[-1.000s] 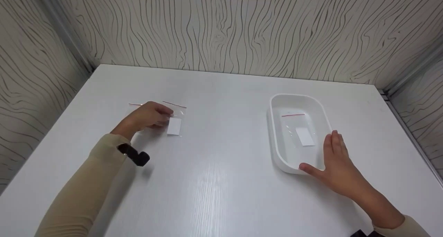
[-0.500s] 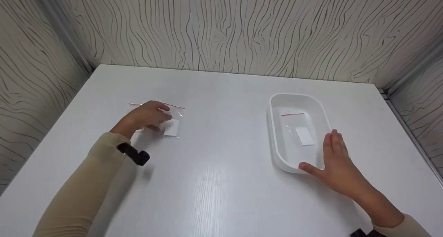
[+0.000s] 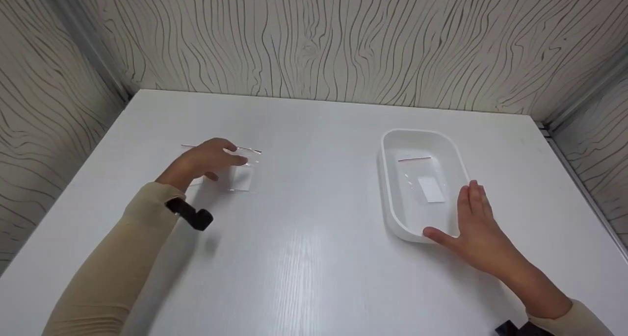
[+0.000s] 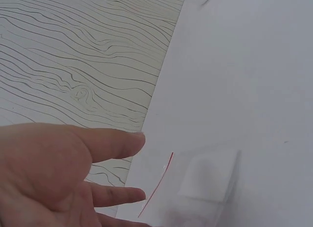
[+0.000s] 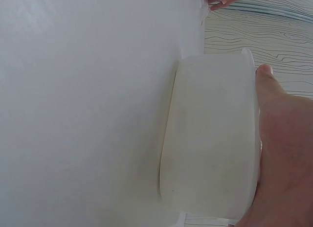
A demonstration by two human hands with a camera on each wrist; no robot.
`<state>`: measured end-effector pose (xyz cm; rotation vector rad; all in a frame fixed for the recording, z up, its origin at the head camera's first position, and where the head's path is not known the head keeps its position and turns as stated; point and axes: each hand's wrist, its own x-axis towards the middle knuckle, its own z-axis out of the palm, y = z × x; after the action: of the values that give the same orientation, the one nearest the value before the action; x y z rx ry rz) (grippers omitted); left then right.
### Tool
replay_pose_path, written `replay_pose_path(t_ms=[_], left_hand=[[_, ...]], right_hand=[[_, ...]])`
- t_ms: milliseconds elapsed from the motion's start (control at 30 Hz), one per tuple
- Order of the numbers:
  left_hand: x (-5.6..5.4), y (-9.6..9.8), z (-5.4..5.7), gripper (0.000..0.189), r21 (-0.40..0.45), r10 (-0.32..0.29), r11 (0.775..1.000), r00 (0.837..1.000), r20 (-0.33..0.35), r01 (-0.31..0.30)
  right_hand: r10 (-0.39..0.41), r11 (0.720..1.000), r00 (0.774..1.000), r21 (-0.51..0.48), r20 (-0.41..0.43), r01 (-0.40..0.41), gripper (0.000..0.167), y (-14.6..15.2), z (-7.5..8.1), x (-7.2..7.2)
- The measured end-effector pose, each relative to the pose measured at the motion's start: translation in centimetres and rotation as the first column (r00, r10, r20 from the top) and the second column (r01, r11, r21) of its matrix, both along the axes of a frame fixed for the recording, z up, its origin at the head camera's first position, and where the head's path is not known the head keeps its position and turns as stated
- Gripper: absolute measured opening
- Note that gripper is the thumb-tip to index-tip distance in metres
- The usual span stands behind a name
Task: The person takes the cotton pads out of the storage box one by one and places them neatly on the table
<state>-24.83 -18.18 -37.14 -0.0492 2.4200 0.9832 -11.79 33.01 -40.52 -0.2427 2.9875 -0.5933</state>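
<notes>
My left hand (image 3: 208,159) is over a clear zip bag with a white card (image 3: 242,179) in it and a red line along its top. Thumb and fingers stand apart and nearly straight in the left wrist view, beside the bag's red seal (image 4: 159,185); whether they touch the plastic, I cannot tell. Behind this hand a second zip bag's red edge (image 3: 188,145) shows, the rest mostly covered. My right hand (image 3: 478,240) rests against the near right corner of a white plastic tray (image 3: 386,189), fingers straight. Another zip bag (image 3: 409,171) lies inside the tray.
Everything lies on a white table (image 3: 314,277). Wood-grain patterned panels (image 3: 314,41) rise behind it and at both sides. A black wrist-worn camera mount (image 3: 191,214) juts out from the left sleeve.
The left thumb and fingers have spread apart, and the bag beneath them has slid slightly left. My right hand stays on the tray.
</notes>
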Motion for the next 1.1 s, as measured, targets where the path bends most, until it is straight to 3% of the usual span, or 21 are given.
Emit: replay_pose_path(t_ms=[600, 1100], left_hand=[[0.0, 0.2, 1.2, 0.065, -0.004, 0.003, 1.000, 1.000, -0.010, -0.003], [-0.1, 0.4, 1.6, 0.057, 0.143, -0.001, 0.990, 0.999, -0.050, 0.009]], right_hand=[[-0.001, 1.000, 1.000, 0.019, 0.018, 0.001, 0.126, -0.1, 0.1, 0.0], [-0.013, 1.000, 1.000, -0.005, 0.022, 0.013, 0.127, -0.1, 0.3, 0.0]])
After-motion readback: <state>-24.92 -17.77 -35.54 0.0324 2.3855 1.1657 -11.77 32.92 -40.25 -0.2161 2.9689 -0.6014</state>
